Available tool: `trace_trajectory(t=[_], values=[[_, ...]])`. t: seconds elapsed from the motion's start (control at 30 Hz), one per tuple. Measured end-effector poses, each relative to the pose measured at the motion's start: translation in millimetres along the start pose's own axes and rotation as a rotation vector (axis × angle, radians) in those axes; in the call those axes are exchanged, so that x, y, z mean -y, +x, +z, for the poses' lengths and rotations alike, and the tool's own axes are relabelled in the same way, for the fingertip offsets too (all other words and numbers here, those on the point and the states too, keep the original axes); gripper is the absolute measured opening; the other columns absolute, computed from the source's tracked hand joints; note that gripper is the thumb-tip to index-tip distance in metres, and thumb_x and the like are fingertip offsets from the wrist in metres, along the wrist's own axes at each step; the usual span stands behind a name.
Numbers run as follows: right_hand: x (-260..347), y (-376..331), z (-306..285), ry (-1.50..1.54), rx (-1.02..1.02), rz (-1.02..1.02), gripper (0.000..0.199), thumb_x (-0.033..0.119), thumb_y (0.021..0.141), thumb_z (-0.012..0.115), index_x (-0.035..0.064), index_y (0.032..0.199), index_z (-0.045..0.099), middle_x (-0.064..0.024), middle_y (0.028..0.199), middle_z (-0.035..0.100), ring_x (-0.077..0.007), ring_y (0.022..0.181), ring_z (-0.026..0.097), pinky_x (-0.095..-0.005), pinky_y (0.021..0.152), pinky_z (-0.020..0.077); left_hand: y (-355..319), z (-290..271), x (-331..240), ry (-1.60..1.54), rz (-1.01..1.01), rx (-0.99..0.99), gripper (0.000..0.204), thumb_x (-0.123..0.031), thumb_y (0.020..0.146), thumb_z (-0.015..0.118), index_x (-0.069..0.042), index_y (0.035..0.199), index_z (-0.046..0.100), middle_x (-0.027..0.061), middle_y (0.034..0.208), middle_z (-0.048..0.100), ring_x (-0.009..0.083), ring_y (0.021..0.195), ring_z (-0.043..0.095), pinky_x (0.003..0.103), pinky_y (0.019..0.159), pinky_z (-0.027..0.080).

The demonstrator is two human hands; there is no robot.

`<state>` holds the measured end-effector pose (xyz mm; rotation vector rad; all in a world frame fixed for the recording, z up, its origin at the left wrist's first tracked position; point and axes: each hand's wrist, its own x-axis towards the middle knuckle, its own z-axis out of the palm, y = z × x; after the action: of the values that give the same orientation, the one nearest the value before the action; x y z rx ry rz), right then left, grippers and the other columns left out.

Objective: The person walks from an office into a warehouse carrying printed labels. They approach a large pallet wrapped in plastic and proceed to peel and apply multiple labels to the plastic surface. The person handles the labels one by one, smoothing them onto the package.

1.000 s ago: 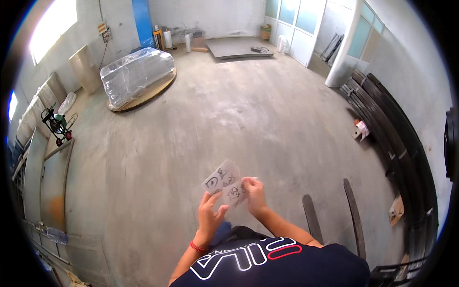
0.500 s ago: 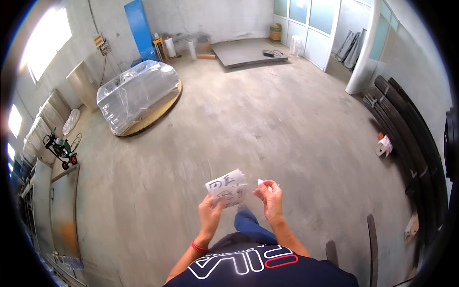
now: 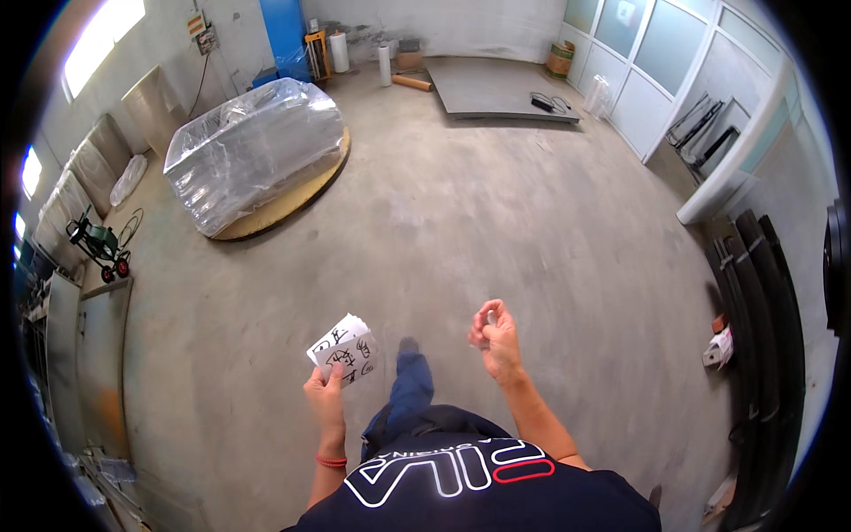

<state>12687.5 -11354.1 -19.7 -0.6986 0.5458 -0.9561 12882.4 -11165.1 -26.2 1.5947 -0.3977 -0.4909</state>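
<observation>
Above the grey floor (image 3: 266,355), out to the left of your blue trouser leg (image 3: 412,379), the paper slips (image 3: 347,352) sit in your left hand (image 3: 326,396), a loose fan with black handwriting facing up. Your left thumb lies over the front slip and the fingers go behind, so you are pinching the stack near its lower left corner. Your right hand (image 3: 499,348) is raised well apart from the slips, its fingers curled in and pressed together around what seems to be a small pale piece (image 3: 492,316), too small to name.

The step in hand looks to be carrying the slips, with one leg set forward. Moving on calls for keeping your left pinch firm, since the fanned slips could slide apart.

Near the far edge of the floor, by the glazed partition (image 3: 675,40), stands a brown cardboard box (image 3: 559,58); you cannot tell its contents from here. Toward the right edge, a white and pink box (image 3: 719,348) lies beside the dark strips (image 3: 762,355), its inside hidden. Toward the left edge, clear plastic wrap (image 3: 253,137) encloses a bulky grey bundle (image 3: 253,168) on a round board (image 3: 297,208).
</observation>
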Motion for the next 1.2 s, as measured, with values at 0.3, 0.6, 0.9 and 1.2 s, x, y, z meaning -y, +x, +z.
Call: trace_trajectory(t=[0.3,0.6,0.9,1.2], values=[[25,234,9,-0.105,-0.172,0.272,0.019,0.026,0.090,0.042,0.0078,0.092,0.042,0.0038,0.053,0.032,-0.0048,0.038,0.020,-0.0209,0.035,0.0140,245,165,-46,-0.029,-0.047,0.230,0.021,-0.013,0.081,0.057,0.006,0.089,0.060,0.0030,0.080,0.061,0.0061,0.073,0.050,0.021,0.065,0.041],[45,450,-24,-0.524,0.050,0.053,0.035,0.020,0.086,0.052,0.0044,0.115,0.041,0.0070,0.065,0.036,-0.0014,0.058,0.033,-0.0165,0.051,0.0273,433,381,-52,0.121,0.042,0.667,0.019,-0.008,0.076,0.059,0.004,0.090,0.060,0.0061,0.081,0.064,0.0083,0.075,0.056,0.024,0.068,0.045],[104,717,-45,-0.627,0.008,0.017,0.022,0.013,0.079,0.061,0.0044,0.093,0.047,0.0019,0.077,0.048,-0.0059,0.069,0.044,-0.0197,0.059,0.0377,612,540,-82,0.177,0.059,0.600,0.020,-0.008,0.075,0.059,0.004,0.091,0.061,0.0087,0.082,0.063,0.0112,0.073,0.056,0.026,0.065,0.044],[118,975,-15,-0.811,0.225,0.035,0.012,0.012,0.073,0.061,0.0012,0.072,0.056,-0.0009,0.066,0.056,-0.0072,0.064,0.049,-0.0231,0.057,0.0410,801,649,-73,0.113,-0.009,0.310,0.015,-0.010,0.075,0.061,0.002,0.084,0.062,0.0032,0.069,0.061,0.0071,0.066,0.053,0.023,0.057,0.043]])
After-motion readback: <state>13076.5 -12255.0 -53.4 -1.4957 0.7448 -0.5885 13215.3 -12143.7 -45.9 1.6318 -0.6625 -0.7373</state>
